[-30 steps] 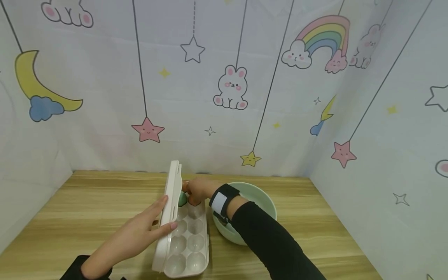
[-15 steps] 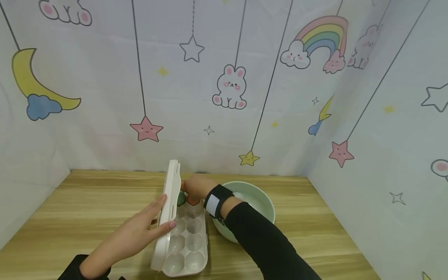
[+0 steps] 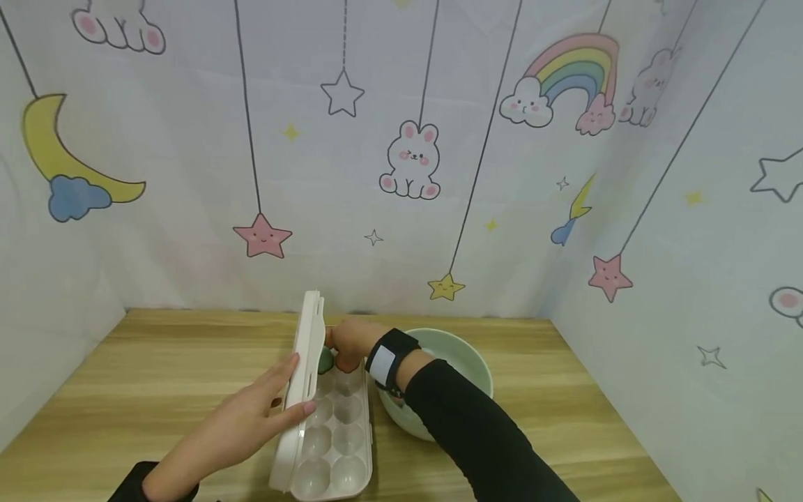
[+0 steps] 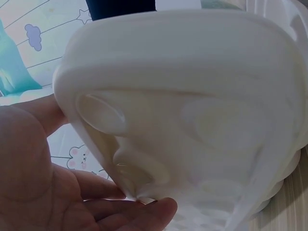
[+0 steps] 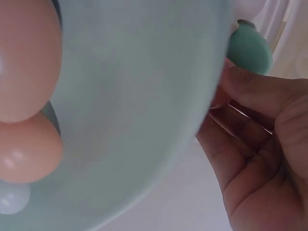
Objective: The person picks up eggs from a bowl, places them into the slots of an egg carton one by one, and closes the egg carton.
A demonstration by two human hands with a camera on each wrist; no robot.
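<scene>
A white plastic egg box point(image 3: 332, 418) stands on the table with its lid point(image 3: 307, 348) raised on the left side. My left hand point(image 3: 245, 415) holds the lid, its thumb on the inner side and its fingers behind. In the far right cup, my right hand point(image 3: 354, 339) pinches an orange-brown egg point(image 3: 347, 362), mostly hidden by the fingers. A green egg point(image 3: 325, 360) sits in the cup to its left. Several nearer cups show no egg. The right wrist view shows curled fingers beyond a bowl's rim, near the green egg point(image 5: 250, 50).
A pale green bowl point(image 3: 458, 355) stands right of the egg box, partly under my right forearm. Inside it lie peach-coloured eggs point(image 5: 29, 149) and a smaller white one point(image 5: 13, 197). The wooden table point(image 3: 188, 369) meets patterned cloth walls point(image 3: 188, 174) at the back and sides.
My right wrist has shifted slightly left, while the fingers stay at the orange-brown egg in the same cup. The left hand and the lid have kept their place.
</scene>
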